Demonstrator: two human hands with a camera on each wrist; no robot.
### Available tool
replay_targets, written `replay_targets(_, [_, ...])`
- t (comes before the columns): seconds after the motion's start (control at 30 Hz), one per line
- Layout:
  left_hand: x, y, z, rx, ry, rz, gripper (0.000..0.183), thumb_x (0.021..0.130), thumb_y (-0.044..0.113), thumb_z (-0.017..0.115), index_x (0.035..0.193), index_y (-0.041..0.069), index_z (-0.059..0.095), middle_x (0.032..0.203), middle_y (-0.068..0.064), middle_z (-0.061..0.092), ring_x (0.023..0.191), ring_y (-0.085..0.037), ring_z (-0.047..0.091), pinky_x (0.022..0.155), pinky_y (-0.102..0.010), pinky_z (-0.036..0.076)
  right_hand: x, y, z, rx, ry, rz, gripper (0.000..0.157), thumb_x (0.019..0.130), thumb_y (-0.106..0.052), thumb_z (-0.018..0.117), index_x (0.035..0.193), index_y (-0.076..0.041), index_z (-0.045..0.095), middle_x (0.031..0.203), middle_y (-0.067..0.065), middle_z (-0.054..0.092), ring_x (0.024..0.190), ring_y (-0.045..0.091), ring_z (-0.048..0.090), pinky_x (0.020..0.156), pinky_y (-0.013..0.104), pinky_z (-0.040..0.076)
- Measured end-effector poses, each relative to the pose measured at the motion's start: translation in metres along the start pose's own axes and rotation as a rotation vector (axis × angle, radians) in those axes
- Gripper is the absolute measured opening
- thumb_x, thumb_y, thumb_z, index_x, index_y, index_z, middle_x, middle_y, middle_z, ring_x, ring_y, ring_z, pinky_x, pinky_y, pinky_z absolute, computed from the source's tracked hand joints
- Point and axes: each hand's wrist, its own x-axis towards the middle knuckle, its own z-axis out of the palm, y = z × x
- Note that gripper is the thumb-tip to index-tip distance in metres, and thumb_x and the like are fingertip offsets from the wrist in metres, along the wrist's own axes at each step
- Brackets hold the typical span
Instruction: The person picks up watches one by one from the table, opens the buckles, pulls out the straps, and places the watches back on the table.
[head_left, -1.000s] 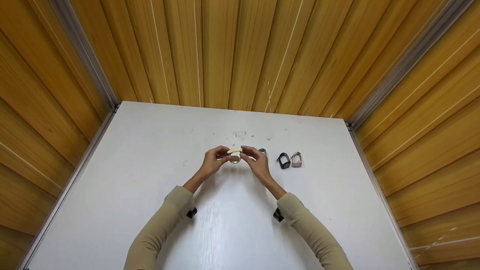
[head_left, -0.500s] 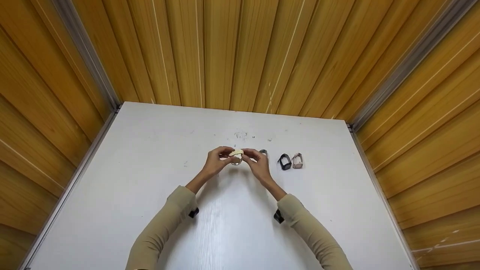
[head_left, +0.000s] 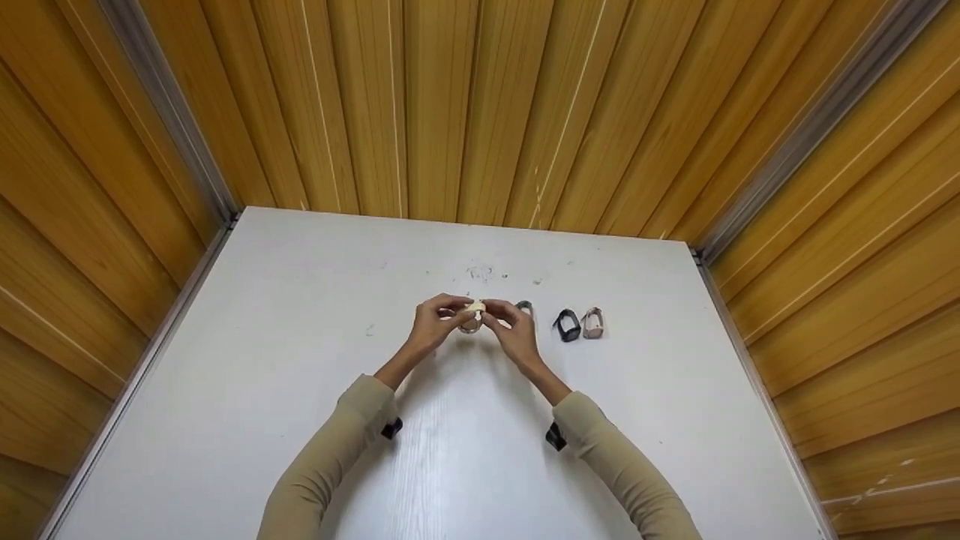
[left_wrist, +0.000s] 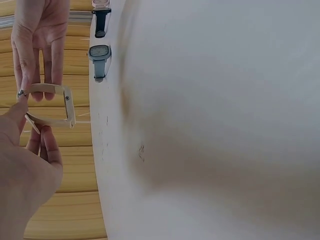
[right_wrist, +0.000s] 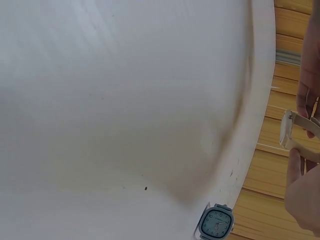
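- The cream watch (right_wrist: 286,130) is raised over the white table (head_left: 465,450), between both hands.
- Its smooth, pale strap (left_wrist: 47,121) bends into a loop, a small metal piece glinting near the thumbs; the slim, light-rimmed case appears almost edge-on.
- The left hand (head_left: 433,324) pinches the strap.
- The right hand (head_left: 513,330) also pinches it, opposite.
- A grey-green watch (right_wrist: 216,223) rests near the right hand.
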Motion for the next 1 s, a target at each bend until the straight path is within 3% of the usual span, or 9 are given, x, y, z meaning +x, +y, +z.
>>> replay_targets(0.17, [-0.0001,-0.0034,0.0011,0.0,0.016,0.015,0.023,0.087,0.0,0.077,0.109,-0.007,0.075,0.101,-0.026,0.071,0.094,-0.041,0.068,0.087,-0.052,0.061,-0.0002,0.0008,0.002,-0.01,0.006,-0.007,0.026,0.095,0.003,0.067,0.118,0.015,0.067,0.114,0.031,0.071,0.105,0.035,0.071,0.092,0.039,0.061])
replay_targets(0.27, [-0.0009,-0.0025,-0.0002,-0.02,-0.004,0.004,0.023,0.088,0.002,0.077,0.109,-0.006,0.076,0.101,-0.026,0.07,0.095,-0.043,0.068,0.089,-0.054,0.06,-0.0005,0.0007,0.003,-0.004,0.01,-0.016,0.025,0.094,0.005,0.067,0.116,0.016,0.067,0.114,0.032,0.07,0.105,0.039,0.071,0.09,0.037,0.062])
replay_targets(0.43, [-0.0008,-0.0019,-0.0031,-0.018,-0.04,-0.047,0.024,0.089,0.008,0.078,0.11,-0.003,0.077,0.103,-0.022,0.072,0.098,-0.035,0.069,0.091,-0.044,0.062,0.0,0.0014,0.0045,0.03,0.006,0.0,0.024,0.095,0.007,0.064,0.117,0.018,0.065,0.116,0.034,0.069,0.107,0.045,0.069,0.09,0.043,0.062])
replay_targets(0.63, [0.0013,-0.0032,-0.005,-0.023,-0.034,-0.075,0.022,0.089,0.009,0.079,0.108,-0.001,0.078,0.105,-0.02,0.075,0.099,-0.028,0.072,0.088,-0.034,0.063,0.0023,0.0029,0.0058,0.078,0.041,0.031,0.024,0.097,0.008,0.061,0.118,0.019,0.064,0.114,0.036,0.068,0.106,0.048,0.068,0.09,0.044,0.061])
replay_targets(1.0, [-0.0024,-0.0085,-0.0064,-0.027,-0.024,-0.094,0.023,0.088,0.006,0.078,0.109,-0.002,0.077,0.109,-0.021,0.076,0.104,-0.034,0.073,0.09,-0.032,0.062,0.0017,0.0034,0.0073,0.139,0.069,0.079,0.025,0.096,0.009,0.061,0.119,0.019,0.063,0.116,0.037,0.066,0.106,0.048,0.067,0.093,0.042,0.06])
